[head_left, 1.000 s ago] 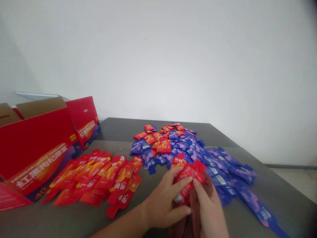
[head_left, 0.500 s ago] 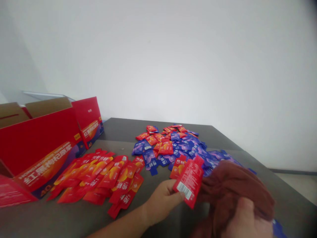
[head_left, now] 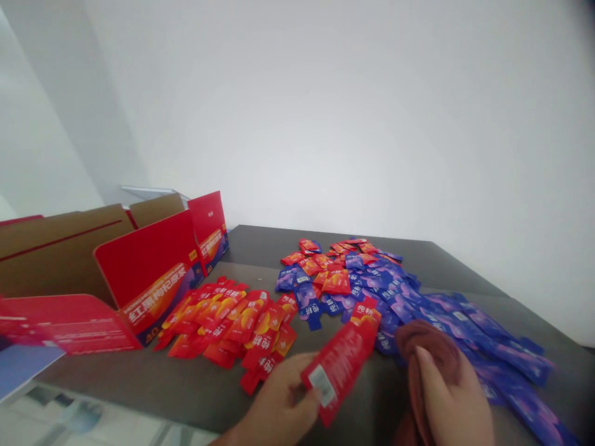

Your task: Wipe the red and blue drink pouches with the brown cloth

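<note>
Sachet (head_left: 344, 356): red, pinched near its barcode (head_left: 321, 385) by left hand (head_left: 281, 399); long axis slants up and rightward from grip.
Right hand (head_left: 458, 399): closed round brown cloth (head_left: 430, 341).
Red pile (head_left: 227, 316): left of sachet, nearer left hand.

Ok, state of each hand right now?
Left hand: closed, holding a red pouch by its barcode end.
Right hand: closed, holding a brown cloth.

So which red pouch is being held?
The red pouch in the left hand, gripped by its barcode end; the other red pouches in view lie beside the red box or with the blue pouches.
</note>
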